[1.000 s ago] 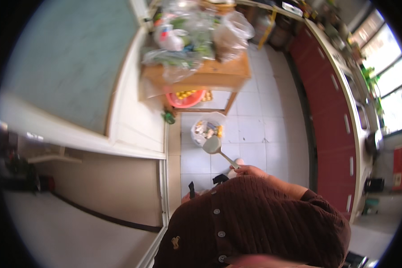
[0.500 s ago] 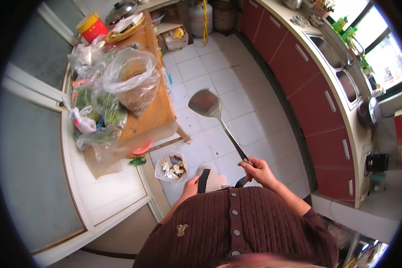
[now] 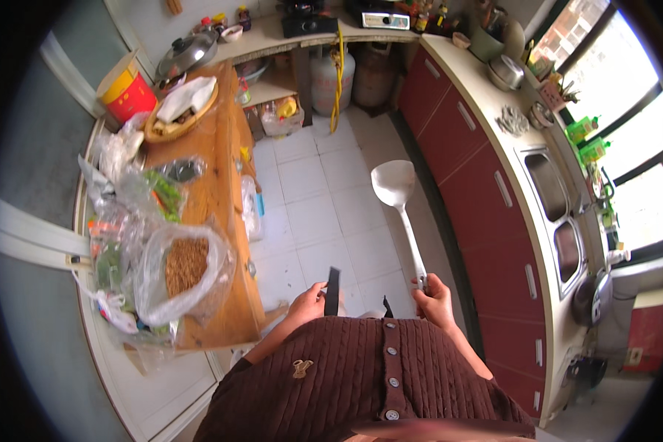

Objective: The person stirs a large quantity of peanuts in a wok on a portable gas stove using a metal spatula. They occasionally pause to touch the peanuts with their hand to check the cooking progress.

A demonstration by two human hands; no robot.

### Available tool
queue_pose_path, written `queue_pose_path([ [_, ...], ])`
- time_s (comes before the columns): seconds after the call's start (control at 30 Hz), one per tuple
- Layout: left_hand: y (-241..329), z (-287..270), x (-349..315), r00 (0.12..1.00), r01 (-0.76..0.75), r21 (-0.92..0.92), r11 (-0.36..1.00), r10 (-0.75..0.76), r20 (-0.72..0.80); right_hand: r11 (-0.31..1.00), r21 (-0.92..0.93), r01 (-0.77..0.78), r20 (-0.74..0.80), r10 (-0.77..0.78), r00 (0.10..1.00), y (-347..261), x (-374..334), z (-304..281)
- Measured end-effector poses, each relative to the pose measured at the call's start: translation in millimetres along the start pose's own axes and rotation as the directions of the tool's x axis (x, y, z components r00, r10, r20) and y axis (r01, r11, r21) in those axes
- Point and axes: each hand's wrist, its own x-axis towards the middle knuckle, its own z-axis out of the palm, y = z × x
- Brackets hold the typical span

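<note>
My right hand [image 3: 436, 302] is closed round the handle end of a metal wok spatula [image 3: 411, 237]. Its broad, pale blade points away from me, held over the floor. At the left front of my body, my left hand [image 3: 307, 304] has its fingers curled against a flat black strap [image 3: 333, 292], apparently pinching it; my fingertips are partly hidden. A second, shorter black strap [image 3: 387, 306] shows at my waist between the hands. Left of me is a wooden table [image 3: 217, 295] bearing an open clear bag [image 3: 217, 254] of brown granular stuff.
Bagged greens [image 3: 163, 193], a basket [image 3: 155, 132] and a red-yellow bucket [image 3: 129, 96] crowd the left side. Gas cylinders [image 3: 333, 85] stand under the far counter [image 3: 265, 46] with a stove [image 3: 309, 28]. Red cabinets [image 3: 486, 221] and a double sink [image 3: 545, 184] line the right.
I have moved forward into the kitchen, and the far stoves now show. The spatula has swung right and more upright. The waste bag on the floor has left the view.
</note>
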Motion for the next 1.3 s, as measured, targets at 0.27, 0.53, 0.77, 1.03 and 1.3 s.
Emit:
queue_pose_path([
  [0.27, 93.9, -25.3, 148.6, 0.949, -0.265, -0.227, 0.937, 0.296, 0.112, 0.999, -0.017, 0.036, -0.115, -0.038, 0.993, -76.0, 152.2, -41.7],
  [0.53, 173.1, -55.7, 293.6, 0.972, 0.144, -0.63, 0.763, 0.011, 0.235, 0.989, 0.055, 0.141, 0.08, -0.145, 0.986, -205.9, 350.7, -60.3],
  [0.77, 161.9, -115.1, 371.7, 0.992, 0.074, -0.61, 0.789, -0.123, -0.04, 0.925, 0.025, 0.379, 0.135, -0.379, 0.916, -343.0, 516.4, -19.2],
  [1.03, 182.3, -236.1, 512.1, 0.977, -0.076, -0.562, 0.823, -0.052, -0.208, 0.672, -0.282, 0.685, 0.041, -0.705, 0.708, -479.3, 659.7, 44.5],
  [1.3, 191.1, -338.7, 617.2, 0.957, -0.202, -0.539, 0.818, 0.047, -0.287, 0.231, -0.751, 0.619, 0.182, -0.829, 0.53, -669.3, 764.2, 101.1],
])
